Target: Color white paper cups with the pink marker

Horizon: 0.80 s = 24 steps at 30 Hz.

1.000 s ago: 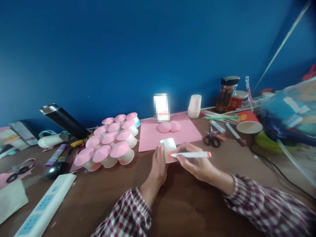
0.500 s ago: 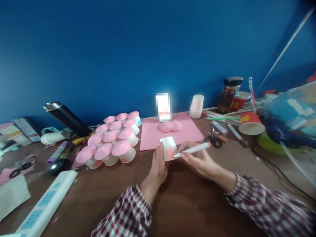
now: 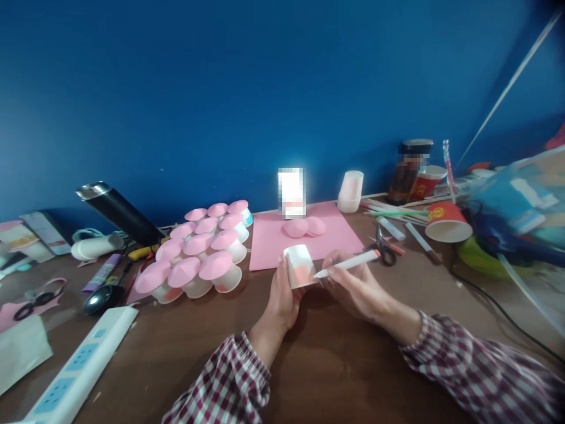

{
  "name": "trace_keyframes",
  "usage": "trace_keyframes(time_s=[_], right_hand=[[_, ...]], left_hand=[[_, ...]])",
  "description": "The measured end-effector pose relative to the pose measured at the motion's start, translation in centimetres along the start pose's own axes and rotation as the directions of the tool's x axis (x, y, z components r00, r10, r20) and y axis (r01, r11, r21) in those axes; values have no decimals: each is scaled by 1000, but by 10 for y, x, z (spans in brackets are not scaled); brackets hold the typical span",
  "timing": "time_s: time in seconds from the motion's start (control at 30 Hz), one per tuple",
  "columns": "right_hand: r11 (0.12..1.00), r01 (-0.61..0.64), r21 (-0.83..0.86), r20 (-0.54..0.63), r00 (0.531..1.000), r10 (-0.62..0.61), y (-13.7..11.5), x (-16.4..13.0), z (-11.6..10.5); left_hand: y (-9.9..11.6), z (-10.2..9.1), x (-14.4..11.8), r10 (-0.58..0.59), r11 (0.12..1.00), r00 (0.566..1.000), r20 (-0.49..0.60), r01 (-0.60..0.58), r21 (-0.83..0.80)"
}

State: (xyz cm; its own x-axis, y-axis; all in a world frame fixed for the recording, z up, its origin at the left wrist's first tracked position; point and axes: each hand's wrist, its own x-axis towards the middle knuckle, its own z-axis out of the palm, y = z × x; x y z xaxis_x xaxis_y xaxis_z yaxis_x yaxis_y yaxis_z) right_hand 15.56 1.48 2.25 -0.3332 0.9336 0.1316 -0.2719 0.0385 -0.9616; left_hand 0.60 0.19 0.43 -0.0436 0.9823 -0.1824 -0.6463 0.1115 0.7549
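**Marker tip at a held paper cup**

Crowded on the left by pink-capped cups [image 3: 198, 247]; pink sheet [image 3: 304, 235] just behind, scissors [image 3: 383, 250] near on the right. Gripped a small white cup [image 3: 300, 266] in the left hand [image 3: 282, 294], fingers wrapped round its left side, above the table [image 3: 335, 365]. Pinched a white marker [image 3: 348, 264] in the right hand [image 3: 355, 288], tip touching the cup's orange patch. Bare wood in front, toward the near edge.

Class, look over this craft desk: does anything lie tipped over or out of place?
Yes. A red paper cup lies on its side at the right, its mouth facing the camera. The black flask at the left also leans steeply.
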Motion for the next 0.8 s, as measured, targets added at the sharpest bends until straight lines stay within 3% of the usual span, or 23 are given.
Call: trace_keyframes(time_s=[0.17,0.8], right_hand=[[993,100,-65,-144,984,-108,-5,3,4],[987,103,-121,-81,990,-113,2,2,2]], left_hand=[[1,1,1,-35,999,999,14,36,-11],[2,1,0,-76,996,996,44,78,-39]])
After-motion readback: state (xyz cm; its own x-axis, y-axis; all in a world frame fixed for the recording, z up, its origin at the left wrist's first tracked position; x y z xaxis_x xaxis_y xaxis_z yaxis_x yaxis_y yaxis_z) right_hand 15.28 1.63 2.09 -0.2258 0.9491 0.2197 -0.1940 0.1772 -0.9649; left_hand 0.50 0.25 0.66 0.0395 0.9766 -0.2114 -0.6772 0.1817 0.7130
